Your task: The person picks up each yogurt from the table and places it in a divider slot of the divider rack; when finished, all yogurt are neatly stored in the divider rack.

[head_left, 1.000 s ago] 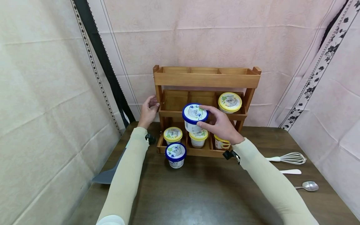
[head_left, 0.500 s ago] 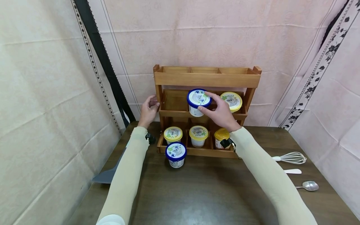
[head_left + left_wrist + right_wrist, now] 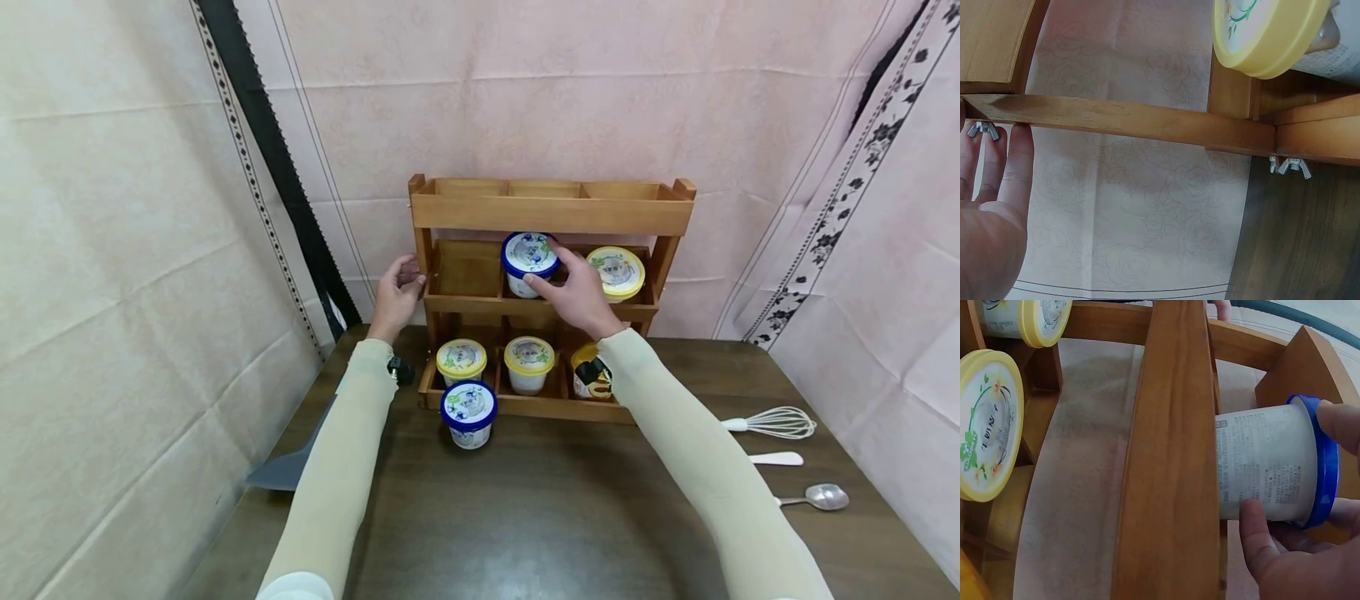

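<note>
A three-tier wooden rack stands at the back of the dark table. My right hand grips a blue-lidded white cup by its lid rim and holds it in the middle compartment of the middle shelf. A yellow-lidded cup sits in the compartment to its right. My left hand touches the rack's left post with straight fingers. Three yellow-lidded cups stand on the bottom shelf. Another blue-lidded cup stands on the table in front of the rack.
A whisk, a white utensil handle and a metal spoon lie at the table's right side. A grey flat thing lies at the table's left edge. Cloth walls close in behind and on both sides.
My right hand has lifted the blue-lidded cup from in front of the bottom shelf up and back into the middle shelf's centre compartment. The left hand has stayed on the rack's post.
</note>
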`<state>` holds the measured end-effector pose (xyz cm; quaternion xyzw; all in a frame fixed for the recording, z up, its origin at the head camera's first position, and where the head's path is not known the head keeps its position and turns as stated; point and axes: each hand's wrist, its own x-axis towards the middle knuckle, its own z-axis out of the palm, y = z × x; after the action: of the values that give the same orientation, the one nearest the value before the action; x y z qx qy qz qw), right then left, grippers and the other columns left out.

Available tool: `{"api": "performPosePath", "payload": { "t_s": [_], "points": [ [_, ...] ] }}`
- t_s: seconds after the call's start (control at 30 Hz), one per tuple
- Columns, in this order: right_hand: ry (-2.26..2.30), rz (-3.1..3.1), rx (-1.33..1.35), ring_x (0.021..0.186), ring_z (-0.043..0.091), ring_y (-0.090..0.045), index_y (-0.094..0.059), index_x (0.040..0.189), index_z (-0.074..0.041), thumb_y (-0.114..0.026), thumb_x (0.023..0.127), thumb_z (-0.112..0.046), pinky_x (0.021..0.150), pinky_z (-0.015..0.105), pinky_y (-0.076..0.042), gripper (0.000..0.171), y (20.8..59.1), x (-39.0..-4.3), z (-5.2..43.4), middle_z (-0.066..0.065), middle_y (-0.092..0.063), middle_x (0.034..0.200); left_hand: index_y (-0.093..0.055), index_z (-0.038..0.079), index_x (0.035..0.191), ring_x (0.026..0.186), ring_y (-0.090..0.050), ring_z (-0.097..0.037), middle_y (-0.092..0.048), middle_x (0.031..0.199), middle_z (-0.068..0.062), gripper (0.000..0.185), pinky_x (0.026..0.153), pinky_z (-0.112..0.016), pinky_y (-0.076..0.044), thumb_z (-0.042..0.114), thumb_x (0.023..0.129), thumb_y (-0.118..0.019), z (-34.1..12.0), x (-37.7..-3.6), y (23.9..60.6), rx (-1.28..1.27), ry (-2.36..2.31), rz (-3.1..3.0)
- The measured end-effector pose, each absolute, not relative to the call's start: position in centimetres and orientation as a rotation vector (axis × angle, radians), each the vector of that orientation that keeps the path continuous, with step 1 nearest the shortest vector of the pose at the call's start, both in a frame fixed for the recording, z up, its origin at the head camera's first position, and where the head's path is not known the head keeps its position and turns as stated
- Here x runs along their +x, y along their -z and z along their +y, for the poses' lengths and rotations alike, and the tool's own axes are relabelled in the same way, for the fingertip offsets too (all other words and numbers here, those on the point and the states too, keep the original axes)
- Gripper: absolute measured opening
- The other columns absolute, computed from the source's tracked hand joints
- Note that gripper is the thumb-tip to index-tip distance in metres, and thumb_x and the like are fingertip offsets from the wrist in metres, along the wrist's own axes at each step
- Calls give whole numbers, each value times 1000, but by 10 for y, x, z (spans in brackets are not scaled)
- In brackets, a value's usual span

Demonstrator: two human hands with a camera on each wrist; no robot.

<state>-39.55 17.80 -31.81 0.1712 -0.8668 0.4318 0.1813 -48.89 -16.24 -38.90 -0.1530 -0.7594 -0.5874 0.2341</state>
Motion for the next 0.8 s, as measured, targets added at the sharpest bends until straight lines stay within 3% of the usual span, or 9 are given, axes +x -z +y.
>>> {"api": "performPosePath", "payload": {
  "t_s": [0.17, 0.5, 0.8],
  "points": [
    [-1221, -2458, 476, 126, 30, -60, -33, 167, -16, -74, 98, -49, 98, 47, -58, 86, 324, -397, 173, 16, -45, 162, -60, 19, 146, 123, -63, -29, -64, 131, -12, 41, 109, -50, -51, 12, 105, -65, -162, -487, 390, -426, 1623, -2082],
    [-1193, -2492, 472, 128, 31, -64, -36, 165, -10, -76, 98, -42, 102, 47, -58, 85, 334, -400, 169, 18, -54, 154, -59, 21, 146, 124, -63, -28, -64, 133, -10, 41, 110, -50, -51, 14, 106, -65, -164, -487, 393, -417, 1613, -2102],
    [-1219, -2525, 423, 133, 32, -62, -37, 163, -13, -78, 96, -43, 105, 47, -57, 84, 332, -395, 171, 15, -51, 155, -59, 22, 146, 123, -64, -27, -64, 132, -10, 42, 108, -47, -52, 15, 106, -65, -164, -489, 390, -425, 1608, -2090]
  ]
}}
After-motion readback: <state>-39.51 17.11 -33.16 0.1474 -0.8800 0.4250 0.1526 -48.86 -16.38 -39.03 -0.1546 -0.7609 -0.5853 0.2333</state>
